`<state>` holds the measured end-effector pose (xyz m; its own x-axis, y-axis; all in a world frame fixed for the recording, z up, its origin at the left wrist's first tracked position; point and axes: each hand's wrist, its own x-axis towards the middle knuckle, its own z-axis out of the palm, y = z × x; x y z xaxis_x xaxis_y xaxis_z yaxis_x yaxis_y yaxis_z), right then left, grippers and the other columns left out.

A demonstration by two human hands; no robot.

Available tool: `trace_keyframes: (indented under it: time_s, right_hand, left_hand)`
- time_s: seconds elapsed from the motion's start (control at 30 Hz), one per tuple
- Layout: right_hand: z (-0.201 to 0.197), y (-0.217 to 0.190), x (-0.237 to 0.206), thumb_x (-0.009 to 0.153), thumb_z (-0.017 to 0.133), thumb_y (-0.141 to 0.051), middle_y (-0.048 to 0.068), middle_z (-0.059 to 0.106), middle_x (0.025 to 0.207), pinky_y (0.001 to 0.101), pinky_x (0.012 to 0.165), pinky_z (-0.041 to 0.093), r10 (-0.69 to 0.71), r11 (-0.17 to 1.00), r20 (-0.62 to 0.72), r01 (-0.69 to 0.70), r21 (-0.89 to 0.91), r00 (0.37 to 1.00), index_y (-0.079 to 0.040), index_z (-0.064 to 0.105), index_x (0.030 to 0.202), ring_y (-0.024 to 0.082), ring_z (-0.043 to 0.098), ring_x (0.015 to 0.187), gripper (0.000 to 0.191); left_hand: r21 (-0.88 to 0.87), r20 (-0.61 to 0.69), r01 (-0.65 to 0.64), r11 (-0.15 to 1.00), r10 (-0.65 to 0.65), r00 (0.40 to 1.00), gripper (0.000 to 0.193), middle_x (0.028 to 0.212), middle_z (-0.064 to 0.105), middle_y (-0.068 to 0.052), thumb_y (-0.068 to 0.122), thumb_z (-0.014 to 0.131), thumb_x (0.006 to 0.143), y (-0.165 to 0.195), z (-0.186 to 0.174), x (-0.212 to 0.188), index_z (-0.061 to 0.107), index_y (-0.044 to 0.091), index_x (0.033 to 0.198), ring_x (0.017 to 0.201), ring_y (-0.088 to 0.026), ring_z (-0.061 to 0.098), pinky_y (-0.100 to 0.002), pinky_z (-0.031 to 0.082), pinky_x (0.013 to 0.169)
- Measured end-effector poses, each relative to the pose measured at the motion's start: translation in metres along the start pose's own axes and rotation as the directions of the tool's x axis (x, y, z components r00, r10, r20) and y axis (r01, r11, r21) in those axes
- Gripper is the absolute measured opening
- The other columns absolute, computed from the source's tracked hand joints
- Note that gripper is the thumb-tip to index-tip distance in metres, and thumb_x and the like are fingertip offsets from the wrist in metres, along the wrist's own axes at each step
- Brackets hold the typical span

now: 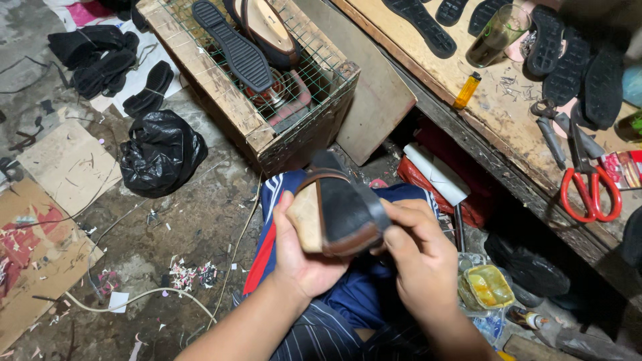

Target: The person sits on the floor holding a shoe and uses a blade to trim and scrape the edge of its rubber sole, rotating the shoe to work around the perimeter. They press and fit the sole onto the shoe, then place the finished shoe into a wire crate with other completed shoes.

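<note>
A shoe upper with a tan insole board and a black sole piece [341,214] is held over my lap. My left hand [297,257] cups it from below, thumb on the tan board. My right hand [418,257] grips its right edge, fingers pressing the black strip at the rim. Both hands are closed on the shoe. My knees in blue shorts [281,194] sit under it.
A wooden crate with wire mesh [221,87] holds soles and a sandal ahead. A workbench [495,113] at right carries black soles, a glass, a yellow lighter [467,90] and red-handled scissors [588,187]. A black bag [160,154] and cardboard lie left; a glue tub [487,286] sits right.
</note>
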<state>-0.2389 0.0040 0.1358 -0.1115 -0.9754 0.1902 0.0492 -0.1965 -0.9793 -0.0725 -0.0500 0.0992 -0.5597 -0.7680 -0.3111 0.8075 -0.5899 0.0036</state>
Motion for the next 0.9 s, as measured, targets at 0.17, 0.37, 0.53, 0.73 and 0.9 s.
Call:
trace_keyframes:
  time_s: [0.17, 0.37, 0.53, 0.73, 0.9]
  right_hand:
    - [-0.006, -0.004, 0.0, 0.091, 0.072, -0.01, 0.015, 0.06, 0.13, 0.0363, 0.103, 0.052, 0.163, 0.936, -0.045, -0.14, 0.324, 0.986, 0.003, 0.049, 0.139, 0.022, 0.062, 0.118, 0.055]
    - [-0.031, -0.006, 0.005, 0.083, 0.078, 0.007, 0.022, 0.048, 0.153, 0.0525, 0.114, 0.048, 0.042, 0.918, 0.055, -0.06, 0.392, 0.998, 0.0, 0.058, 0.132, 0.033, 0.055, 0.136, 0.054]
    - [-0.033, 0.006, 0.005, 0.08, 0.073, 0.012, 0.022, 0.049, 0.153, 0.0491, 0.118, 0.043, 0.076, 0.94, 0.075, -0.096, 0.327, 0.994, 0.0, 0.059, 0.131, 0.03, 0.053, 0.14, 0.055]
    - [-0.034, 0.018, 0.004, 0.077, 0.072, 0.009, 0.021, 0.052, 0.151, 0.049, 0.114, 0.044, 0.231, 0.904, 0.046, -0.232, 0.359, 0.972, 0.001, 0.058, 0.13, 0.031, 0.056, 0.133, 0.055]
    - [-0.034, 0.028, 0.003, 0.078, 0.072, 0.006, 0.021, 0.053, 0.15, 0.0492, 0.114, 0.043, 0.259, 0.874, 0.064, -0.262, 0.41, 0.964, 0.001, 0.056, 0.131, 0.031, 0.057, 0.133, 0.056]
  left_hand:
    - [0.338, 0.347, -0.267, 0.902, 0.145, 0.927, 0.073, 0.141, 0.06, -0.019, 0.052, 0.063, 0.094, 0.021, 0.017, -0.008, 0.053, 0.0, 0.143, 0.13, -0.034, 0.058, -0.052, 0.041, 0.118]
    - [0.354, 0.438, -0.377, 0.856, 0.205, 0.875, 0.076, 0.152, 0.054, -0.017, 0.05, 0.074, 0.091, 0.055, 0.029, -0.013, 0.051, 0.001, 0.145, 0.137, -0.031, 0.056, -0.053, 0.042, 0.121]
    - [0.398, 0.228, -0.396, 0.827, 0.329, 0.916, 0.062, 0.138, 0.061, -0.019, 0.041, 0.07, 0.097, 0.057, 0.013, -0.009, 0.055, -0.003, 0.137, 0.128, -0.03, 0.06, -0.049, 0.047, 0.115]
    - [0.479, 0.159, -0.381, 0.791, 0.348, 0.924, 0.056, 0.126, 0.067, -0.019, 0.042, 0.066, 0.099, 0.057, 0.003, -0.009, 0.059, -0.006, 0.127, 0.117, -0.029, 0.066, -0.046, 0.05, 0.108]
    - [0.555, 0.148, -0.412, 0.723, 0.401, 0.904, 0.055, 0.122, 0.068, -0.016, 0.041, 0.066, 0.098, 0.057, 0.012, -0.012, 0.057, -0.005, 0.128, 0.114, -0.026, 0.067, -0.044, 0.052, 0.104]
